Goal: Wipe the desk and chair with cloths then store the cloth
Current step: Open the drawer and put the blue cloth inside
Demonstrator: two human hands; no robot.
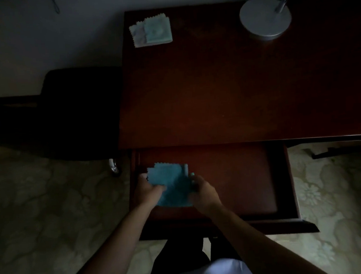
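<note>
**Operator:** Firstly, report finger state.

**Inspector:** Left hand [148,188]: fingers curled over the left edge of the teal cloth [173,185], pinching it. Right hand [203,192]: fingers bent round the cloth's right edge, gripping it; individual fingertips are too dim to separate.

**Operator:** Cloth position?

**Inspector:** Folded, held between both hands over the left part of the open drawer [233,176]. Whether it touches the drawer floor cannot be determined.

**Operator:** Surroundings?

**Inspector:** Drawer projects from the front of the dark wooden desk [225,84]. A second stack of folded cloths [150,30] lies at the desk's far left corner. A round grey lamp base [265,18] stands at the far right. A dark chair [70,115] sits to the left of the desk, on patterned carpet [39,203].
</note>
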